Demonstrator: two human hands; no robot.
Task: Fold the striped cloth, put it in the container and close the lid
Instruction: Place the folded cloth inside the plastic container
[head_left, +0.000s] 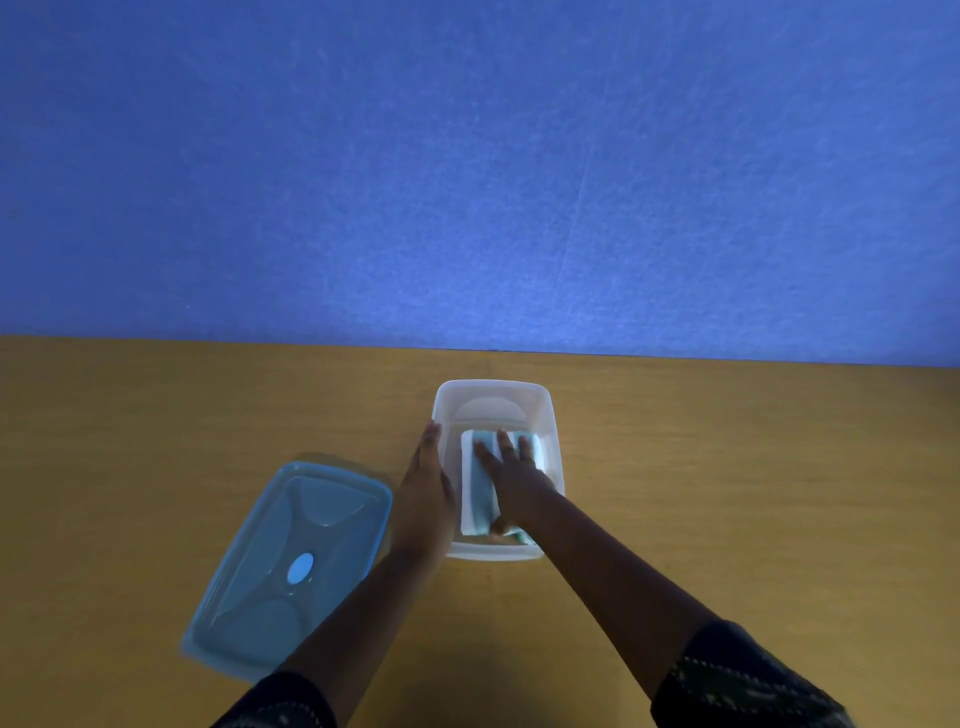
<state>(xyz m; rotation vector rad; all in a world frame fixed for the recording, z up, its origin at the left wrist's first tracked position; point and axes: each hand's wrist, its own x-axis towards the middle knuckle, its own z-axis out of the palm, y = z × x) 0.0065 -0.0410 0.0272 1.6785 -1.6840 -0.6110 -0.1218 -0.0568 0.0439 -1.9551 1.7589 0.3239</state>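
- Cloth (480, 493), folded into a striped pad, lies inside the white container (550, 415) on the wooden table (727, 467).
- Right hand (511, 467) presses it flat, fingers spread, pinching nothing.
- Left hand (426, 493) rests flat against the container's outer left wall, fingers together, steadying it.
- Pressing the corners below the rim should let the blue lid (280, 566), lying to the left, seat evenly.

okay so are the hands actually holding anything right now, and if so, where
Nothing is gripped. The right hand presses flat on the folded striped cloth inside the container; the left hand steadies its left wall.
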